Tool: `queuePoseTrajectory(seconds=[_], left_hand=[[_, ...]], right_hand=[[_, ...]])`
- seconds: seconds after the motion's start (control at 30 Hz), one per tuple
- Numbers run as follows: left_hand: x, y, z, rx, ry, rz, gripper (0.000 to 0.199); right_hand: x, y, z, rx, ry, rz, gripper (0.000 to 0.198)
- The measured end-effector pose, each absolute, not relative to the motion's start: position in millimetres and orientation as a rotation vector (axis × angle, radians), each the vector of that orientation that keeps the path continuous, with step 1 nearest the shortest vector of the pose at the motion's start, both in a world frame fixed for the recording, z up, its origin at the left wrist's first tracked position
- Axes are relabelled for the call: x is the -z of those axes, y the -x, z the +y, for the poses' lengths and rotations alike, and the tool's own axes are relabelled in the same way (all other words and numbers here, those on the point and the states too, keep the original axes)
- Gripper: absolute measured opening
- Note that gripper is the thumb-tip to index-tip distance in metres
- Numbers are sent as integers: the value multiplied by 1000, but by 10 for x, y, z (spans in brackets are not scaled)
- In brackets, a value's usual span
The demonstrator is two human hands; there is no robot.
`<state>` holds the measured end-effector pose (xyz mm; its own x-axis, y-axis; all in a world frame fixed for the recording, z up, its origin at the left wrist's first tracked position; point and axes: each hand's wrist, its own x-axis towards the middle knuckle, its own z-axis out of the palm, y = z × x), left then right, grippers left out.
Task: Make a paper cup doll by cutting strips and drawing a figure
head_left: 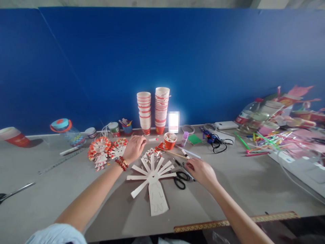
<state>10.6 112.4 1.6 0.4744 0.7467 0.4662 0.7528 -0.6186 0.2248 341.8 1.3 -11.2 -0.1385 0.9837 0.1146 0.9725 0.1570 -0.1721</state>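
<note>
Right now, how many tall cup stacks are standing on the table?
2. The left stack and the slightly taller right stack stand side by side before the blue panel, beyond the left hand. Neither looks hidden.

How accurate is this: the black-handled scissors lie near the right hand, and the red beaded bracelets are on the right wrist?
The wrist is wrong: the head view shows the red beaded bracelets on the wrist of the left hand. The black-handled scissors do lie near the right hand.
</note>
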Motion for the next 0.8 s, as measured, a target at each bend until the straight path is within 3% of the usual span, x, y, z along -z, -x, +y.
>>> queuePoseTrajectory(seconds=[0.17, 0.33, 0.57, 0.8], left_hand=[[-7, -95, 921, 895, 2847, -1359, 10], [38, -68, 783, 1120, 2869, -1579, 17], [9, -304, 508, 1513, 2984, -1915, 36], [-12, -631, 355, 1935, 3197, -2157, 44]], right_hand=[[84, -3272, 90, -61, 2062, -2250, 16], [51, -3180, 218, -41, 2068, -2152, 15], [-89, -2832, 345, -285, 1673, -2067, 10], [-180, -2413, 188, -258, 1225, -2113, 9]])
